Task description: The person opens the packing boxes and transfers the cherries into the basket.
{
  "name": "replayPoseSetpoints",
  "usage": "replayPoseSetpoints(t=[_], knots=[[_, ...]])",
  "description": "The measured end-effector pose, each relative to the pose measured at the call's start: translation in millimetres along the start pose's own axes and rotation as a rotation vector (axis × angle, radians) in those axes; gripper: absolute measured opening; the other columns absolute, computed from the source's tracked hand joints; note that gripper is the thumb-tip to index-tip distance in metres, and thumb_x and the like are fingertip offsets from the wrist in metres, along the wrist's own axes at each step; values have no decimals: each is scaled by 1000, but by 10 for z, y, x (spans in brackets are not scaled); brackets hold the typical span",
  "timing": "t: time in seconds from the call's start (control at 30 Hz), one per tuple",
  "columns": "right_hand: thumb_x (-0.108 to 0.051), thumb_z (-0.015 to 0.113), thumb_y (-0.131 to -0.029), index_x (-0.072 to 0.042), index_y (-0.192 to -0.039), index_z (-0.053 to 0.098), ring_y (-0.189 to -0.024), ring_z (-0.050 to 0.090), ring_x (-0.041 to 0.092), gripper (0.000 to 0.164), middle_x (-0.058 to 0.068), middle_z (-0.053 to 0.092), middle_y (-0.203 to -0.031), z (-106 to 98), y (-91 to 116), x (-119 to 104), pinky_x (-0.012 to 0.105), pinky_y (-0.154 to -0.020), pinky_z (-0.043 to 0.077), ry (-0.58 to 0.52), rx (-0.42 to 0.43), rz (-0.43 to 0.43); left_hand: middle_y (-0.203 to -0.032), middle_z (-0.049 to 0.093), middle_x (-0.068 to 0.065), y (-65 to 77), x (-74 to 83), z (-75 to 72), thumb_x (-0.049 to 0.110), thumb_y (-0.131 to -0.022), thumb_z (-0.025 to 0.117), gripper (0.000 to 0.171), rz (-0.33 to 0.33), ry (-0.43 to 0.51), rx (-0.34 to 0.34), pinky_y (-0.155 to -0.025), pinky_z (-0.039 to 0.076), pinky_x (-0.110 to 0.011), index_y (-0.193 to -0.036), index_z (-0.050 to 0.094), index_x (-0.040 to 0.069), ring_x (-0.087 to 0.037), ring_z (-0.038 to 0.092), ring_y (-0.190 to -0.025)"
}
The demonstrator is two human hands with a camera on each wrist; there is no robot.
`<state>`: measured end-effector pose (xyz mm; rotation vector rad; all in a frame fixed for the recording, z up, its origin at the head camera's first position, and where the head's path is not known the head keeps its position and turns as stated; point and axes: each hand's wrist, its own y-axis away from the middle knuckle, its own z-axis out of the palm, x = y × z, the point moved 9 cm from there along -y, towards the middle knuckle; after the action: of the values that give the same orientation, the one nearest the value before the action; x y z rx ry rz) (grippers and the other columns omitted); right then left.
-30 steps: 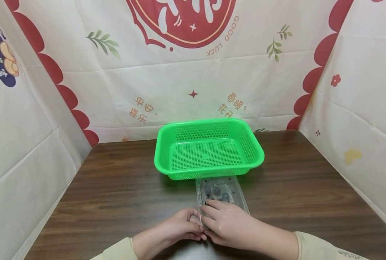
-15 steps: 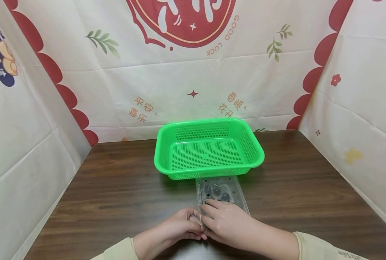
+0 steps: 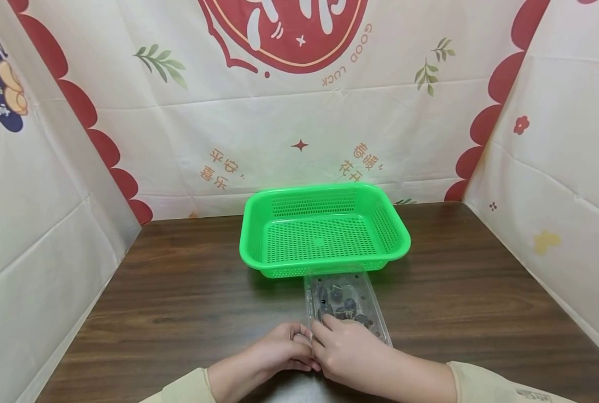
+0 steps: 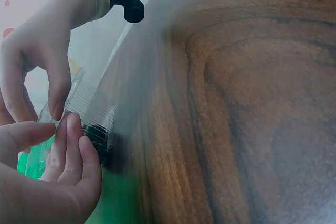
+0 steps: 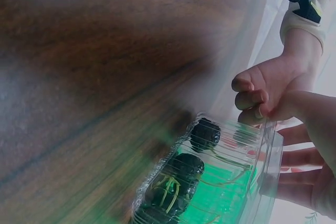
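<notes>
A clear plastic clamshell box (image 3: pixel 367 294) lies on the table, its far end against the green basket. Dark grapes (image 5: pixel 205 135) with thin green stems show through its ribbed wall in the right wrist view. My left hand (image 3: pixel 290 347) pinches the rim at the near left corner, thumb above and fingers below, as the left wrist view shows. Beside it, my right hand (image 3: pixel 352 350) has its thumb and fingertips on the lid's edge at that same corner. The lid appears closed; my right hand covers part of the near end.
A green perforated plastic basket (image 3: pixel 324 262) stands directly behind the box. Brown wood-grain table (image 3: pixel 188 291) surrounds both. Printed white cloth (image 3: pixel 193 129) hangs along the back and both sides.
My right hand has drawn its fingers back and curled them toward the near left corner, uncovering more of the lid and grapes. The left hand, box and basket stay put.
</notes>
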<state>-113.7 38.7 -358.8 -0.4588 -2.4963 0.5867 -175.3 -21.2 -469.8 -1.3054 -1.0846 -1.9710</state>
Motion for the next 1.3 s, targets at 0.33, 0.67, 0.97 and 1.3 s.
replayPoseSetpoints(t=[0.33, 0.67, 0.97, 1.3], knots=[[-17, 40, -87, -11, -73, 65, -59, 48, 15, 29, 1, 56, -78, 23, -28, -33, 22, -41, 42, 44, 6, -5, -80, 70, -10, 16, 7, -4, -4, -79, 61, 26, -19, -8, 36, -62, 54, -28, -104, 52, -1, -18, 67, -67], [-16, 43, -90, -11, -70, 65, -82, 66, 26, 31, 3, 64, -84, 38, -43, -68, 35, -68, 57, 70, 18, -33, -78, 69, -15, 28, -1, 1, -2, -81, 58, 27, -42, 26, 63, -63, 58, -37, -106, 50, -2, -21, 68, -63], [-5, 23, -96, -8, -78, 74, -82, 68, 25, 54, 6, 67, -90, 33, -29, -145, 29, -65, 56, 164, -1, -105, -75, 68, -12, 27, 12, 1, -2, -78, 56, 27, -30, 26, 60, -65, 58, -37, -105, 53, -4, -17, 65, -60], [1, 24, -97, -6, -79, 75, -78, 68, 24, 54, 9, 69, -88, 28, -46, -214, 28, -67, 55, 228, 32, -128, -76, 69, -13, 45, 33, 8, -2, -78, 56, 25, -6, 31, 71, -67, 58, -39, -103, 55, -6, -18, 66, -62]])
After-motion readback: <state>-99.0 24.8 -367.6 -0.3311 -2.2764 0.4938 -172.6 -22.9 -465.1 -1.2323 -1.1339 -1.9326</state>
